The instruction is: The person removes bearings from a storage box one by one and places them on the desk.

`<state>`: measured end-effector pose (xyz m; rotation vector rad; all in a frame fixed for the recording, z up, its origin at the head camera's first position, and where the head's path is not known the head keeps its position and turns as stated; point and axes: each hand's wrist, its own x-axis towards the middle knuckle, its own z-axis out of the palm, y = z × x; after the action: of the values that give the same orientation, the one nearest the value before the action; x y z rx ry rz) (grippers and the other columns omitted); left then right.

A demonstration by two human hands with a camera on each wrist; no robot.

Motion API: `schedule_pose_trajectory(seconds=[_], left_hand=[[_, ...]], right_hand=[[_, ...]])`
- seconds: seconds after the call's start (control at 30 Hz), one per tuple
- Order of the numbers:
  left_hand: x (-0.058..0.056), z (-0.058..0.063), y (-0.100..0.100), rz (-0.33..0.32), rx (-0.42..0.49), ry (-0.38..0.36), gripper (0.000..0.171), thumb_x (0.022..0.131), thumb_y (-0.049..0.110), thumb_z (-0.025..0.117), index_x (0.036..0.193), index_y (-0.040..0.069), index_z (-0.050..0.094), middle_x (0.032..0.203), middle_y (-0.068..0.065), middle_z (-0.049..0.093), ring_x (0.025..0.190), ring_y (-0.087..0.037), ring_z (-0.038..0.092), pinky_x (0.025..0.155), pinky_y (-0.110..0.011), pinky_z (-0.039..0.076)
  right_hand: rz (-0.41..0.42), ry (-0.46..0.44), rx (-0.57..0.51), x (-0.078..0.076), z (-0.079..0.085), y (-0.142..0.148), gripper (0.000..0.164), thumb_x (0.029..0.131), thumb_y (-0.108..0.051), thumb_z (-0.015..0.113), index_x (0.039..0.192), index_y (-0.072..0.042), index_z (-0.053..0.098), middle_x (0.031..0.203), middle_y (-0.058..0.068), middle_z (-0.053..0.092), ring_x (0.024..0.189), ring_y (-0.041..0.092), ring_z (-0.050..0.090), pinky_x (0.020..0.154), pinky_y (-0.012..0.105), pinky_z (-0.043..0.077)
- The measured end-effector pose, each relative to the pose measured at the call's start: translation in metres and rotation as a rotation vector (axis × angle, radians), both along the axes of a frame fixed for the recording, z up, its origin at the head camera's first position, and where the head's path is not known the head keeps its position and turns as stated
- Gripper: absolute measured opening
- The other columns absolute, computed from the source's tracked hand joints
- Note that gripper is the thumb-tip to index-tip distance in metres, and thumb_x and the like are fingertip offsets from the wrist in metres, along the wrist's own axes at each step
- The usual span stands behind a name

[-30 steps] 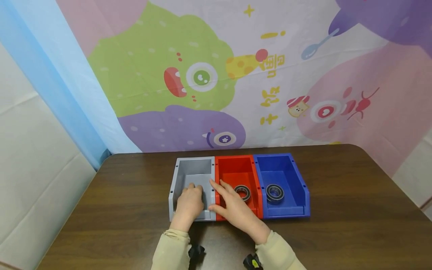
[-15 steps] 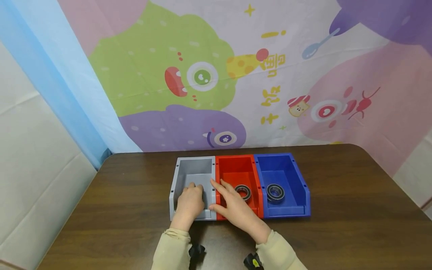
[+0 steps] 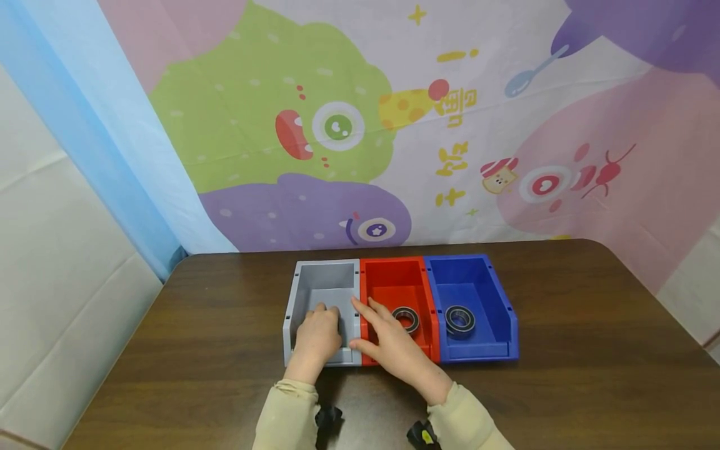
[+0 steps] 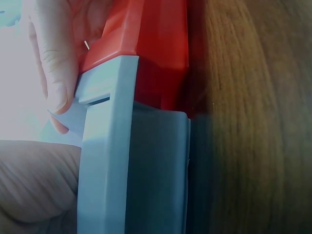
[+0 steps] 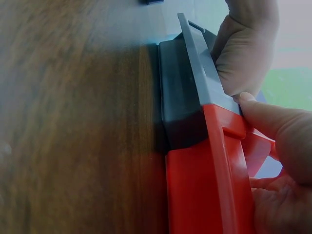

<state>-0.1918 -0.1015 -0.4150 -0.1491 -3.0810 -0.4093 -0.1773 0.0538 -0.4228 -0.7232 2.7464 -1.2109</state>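
Note:
Three plastic bins stand side by side in the head view: a grey bin [image 3: 325,280], a red bin [image 3: 394,272] and a blue bin [image 3: 495,312]. My left hand [image 3: 317,334] reaches down into the grey bin with fingers curled. A dark edge, apparently of a bearing [image 3: 339,322], shows beside those fingers; the hand covers most of it. My right hand [image 3: 388,337] lies over the wall between the grey and red bins, fingers spread, its thumb at the front corner. One ball bearing [image 3: 414,320] lies in the red bin, partly behind the right hand. Another bearing [image 3: 460,322] lies in the blue bin.
The bins stand on a dark wooden table [image 3: 574,325], near its back edge. A printed cloth [image 3: 349,156] hangs behind it. Pale padded panels [image 3: 62,281] flank the left side. Black wrist devices [image 3: 328,417] sit at both sleeves.

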Motion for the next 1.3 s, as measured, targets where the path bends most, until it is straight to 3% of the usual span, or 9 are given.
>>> schedule_pose_trajectory(seconds=[0.1, 0.33, 1.0, 1.3], left_hand=[[0.000, 0.000, 0.000, -0.002, -0.003, 0.001, 0.023, 0.071, 0.003, 0.067, 0.093, 0.001, 0.063, 0.090, -0.017, 0.056, 0.082, -0.035, 0.055, 0.062, -0.047, 0.050], [0.000, 0.000, -0.002, -0.024, 0.009, 0.079, 0.026, 0.068, 0.002, 0.070, 0.093, 0.003, 0.066, 0.088, -0.014, 0.056, 0.079, -0.032, 0.056, 0.060, -0.045, 0.050], [0.003, 0.009, -0.005, -0.035, 0.019, 0.127, 0.033, 0.066, 0.017, 0.074, 0.096, 0.005, 0.065, 0.090, -0.011, 0.056, 0.082, -0.029, 0.054, 0.061, -0.042, 0.051], [0.014, 0.016, -0.006, -0.074, 0.050, 0.284, 0.031, 0.063, 0.013, 0.070, 0.093, 0.006, 0.066, 0.090, -0.011, 0.057, 0.077, -0.028, 0.051, 0.059, -0.037, 0.049]], right_hand=[[0.001, 0.000, -0.001, 0.000, 0.000, 0.000, 0.070, 0.083, -0.035, 0.063, 0.143, -0.028, 0.028, 0.144, 0.019, 0.029, 0.126, 0.037, 0.038, 0.097, 0.054, 0.037], [0.002, 0.009, -0.006, 0.000, 0.001, 0.000, 0.070, 0.084, -0.034, 0.063, 0.143, -0.028, 0.027, 0.143, 0.021, 0.029, 0.125, 0.038, 0.039, 0.096, 0.055, 0.037], [0.011, 0.001, -0.009, 0.000, -0.002, -0.001, 0.069, 0.084, -0.038, 0.061, 0.144, -0.027, 0.027, 0.144, 0.021, 0.028, 0.124, 0.039, 0.039, 0.095, 0.056, 0.038], [0.006, 0.013, 0.002, 0.000, -0.002, 0.000, 0.070, 0.084, -0.037, 0.062, 0.144, -0.026, 0.027, 0.143, 0.021, 0.028, 0.123, 0.039, 0.040, 0.094, 0.055, 0.039]])
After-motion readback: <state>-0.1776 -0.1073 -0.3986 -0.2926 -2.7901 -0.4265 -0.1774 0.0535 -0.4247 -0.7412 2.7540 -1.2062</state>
